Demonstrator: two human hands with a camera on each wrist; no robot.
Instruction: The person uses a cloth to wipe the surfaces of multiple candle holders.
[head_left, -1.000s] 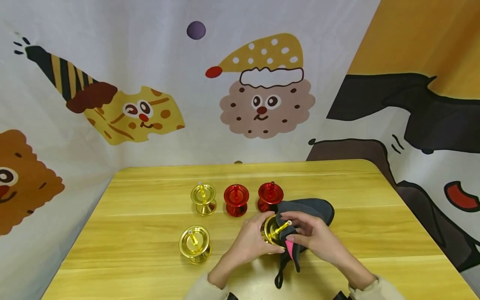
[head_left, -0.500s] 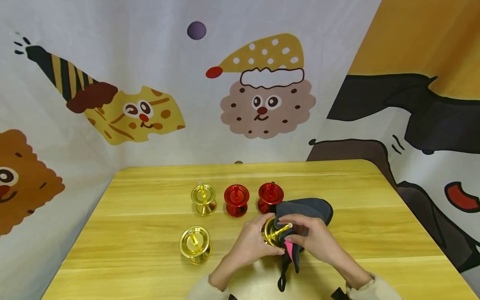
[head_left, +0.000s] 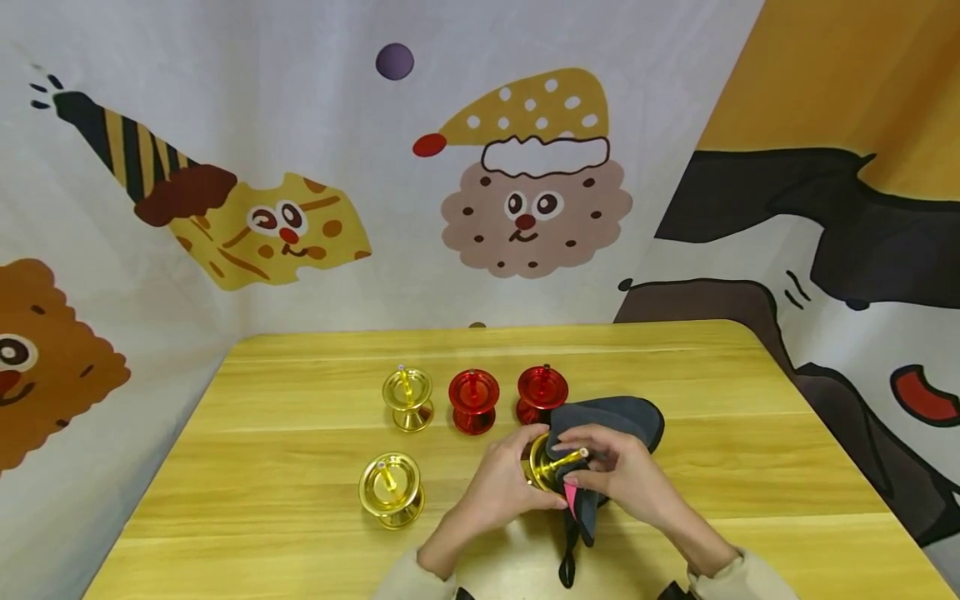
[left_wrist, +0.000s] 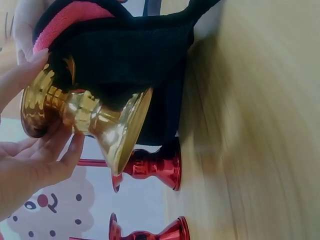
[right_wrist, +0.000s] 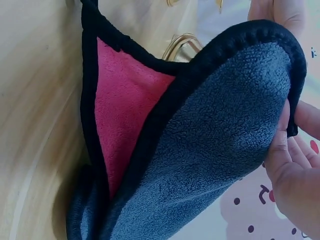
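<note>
My left hand grips a gold candle holder by its dish, tilted to the right above the table. In the left wrist view the flared base of the gold candle holder hangs clear of the wood. A grey cloth with black edging and a pink underside is pinched by my right hand against the holder's dish, beside its spike. From the right wrist side, the folded grey cloth hides most of the holder. Its hanging loop dangles toward the front.
Two red candle holders stand behind my hands. To the left are two more gold ones, a rear gold holder and a front gold holder. The wooden table ends at a printed curtain.
My right hand has shifted slightly left along the dish with the cloth. The cloth's loose end and loop have swung a little. The left hand keeps its grip on the holder.
</note>
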